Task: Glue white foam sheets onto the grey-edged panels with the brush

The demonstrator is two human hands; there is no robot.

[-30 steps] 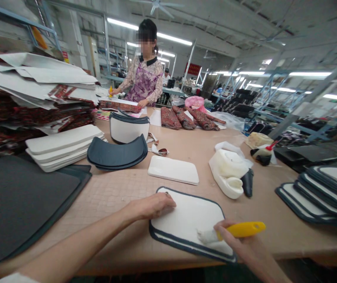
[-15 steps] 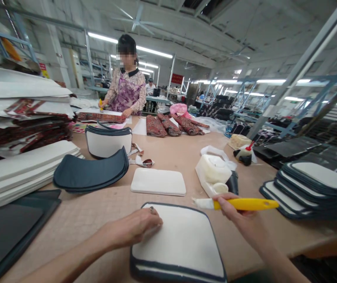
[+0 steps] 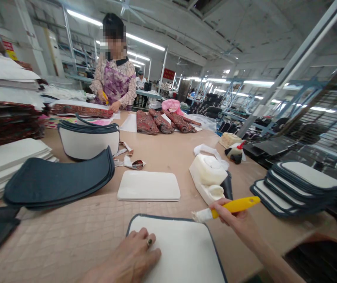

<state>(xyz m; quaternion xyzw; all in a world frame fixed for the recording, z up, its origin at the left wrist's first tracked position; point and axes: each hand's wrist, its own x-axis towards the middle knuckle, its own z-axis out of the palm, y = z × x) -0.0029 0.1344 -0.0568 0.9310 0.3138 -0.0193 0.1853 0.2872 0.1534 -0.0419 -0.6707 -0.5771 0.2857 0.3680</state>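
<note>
A white panel with a dark bound edge [image 3: 180, 247] lies on the table right in front of me. My left hand [image 3: 129, 257] rests flat on its left part, fingers spread, a ring showing. My right hand [image 3: 233, 218] holds a yellow-handled brush [image 3: 225, 207] just above the panel's far right corner, its white bristles pointing left. Right behind the brush stands a white glue container [image 3: 208, 177].
A plain white board [image 3: 148, 186] lies beyond the panel. Dark curved pieces [image 3: 56, 182] and stacked white boards [image 3: 6, 161] sit left; edged panels [image 3: 301, 182] are piled right. A co-worker [image 3: 113, 76] works at the table's far end near patterned rolls [image 3: 162, 122].
My right hand has lifted the brush off the panel's near right edge to its far right corner. The view has tilted and shifted; my left hand stays on the panel.
</note>
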